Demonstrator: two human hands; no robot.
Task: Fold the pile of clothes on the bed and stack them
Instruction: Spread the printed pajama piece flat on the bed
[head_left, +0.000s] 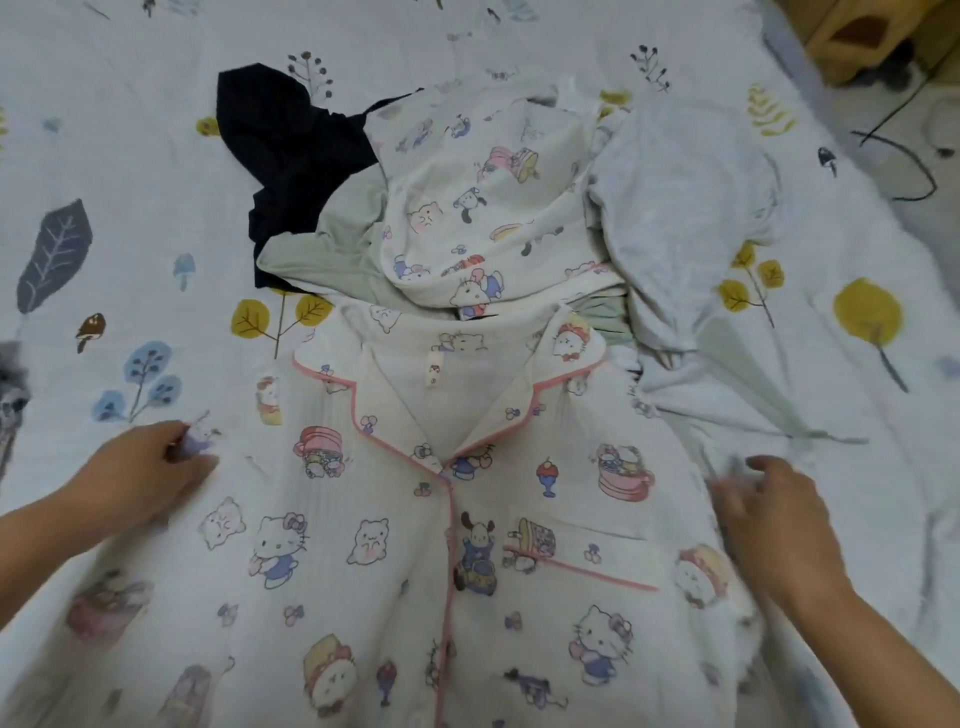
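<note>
A white cartoon-print pyjama shirt (441, 545) with pink piping lies front-up and spread flat on the bed before me, collar pointing away. My left hand (145, 475) pinches the fabric at the shirt's left shoulder edge. My right hand (774, 514), blurred, grips the fabric at the right shoulder edge. Beyond the collar sits the pile: matching cartoon-print pyjama bottoms (483, 208) on top, a pale green garment (332, 249) under them, a black garment (285, 150) at the left, and a light grey-white garment (680, 208) at the right.
The bed sheet (130, 208) is white with leaf and mushroom prints and stretches out left of the pile. At the far right the bed ends; a black cable (904, 150) lies on the floor there, and a yellow box (872, 36) stands at the top right corner.
</note>
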